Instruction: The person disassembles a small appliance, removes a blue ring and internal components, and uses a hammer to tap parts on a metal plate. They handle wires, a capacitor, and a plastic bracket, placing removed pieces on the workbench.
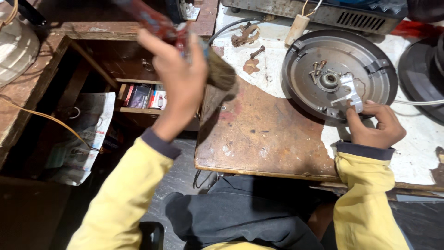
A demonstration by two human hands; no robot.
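From the head camera, the left hand (178, 74) grips a red-handled bristle brush (203, 60), raised over the worn wooden table's (259, 134) left edge. The right hand (377, 125) pinches a small silver metal bracket (350, 95) on the round grey metal disc (340, 74), near the table's front edge.

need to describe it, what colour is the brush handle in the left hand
Red, a bit motion-blurred, on the brush in the left hand; head view.

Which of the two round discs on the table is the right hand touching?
The right hand touches the grey metal disc, the one with bolts at its hub. The black disc at the table's right edge lies untouched.
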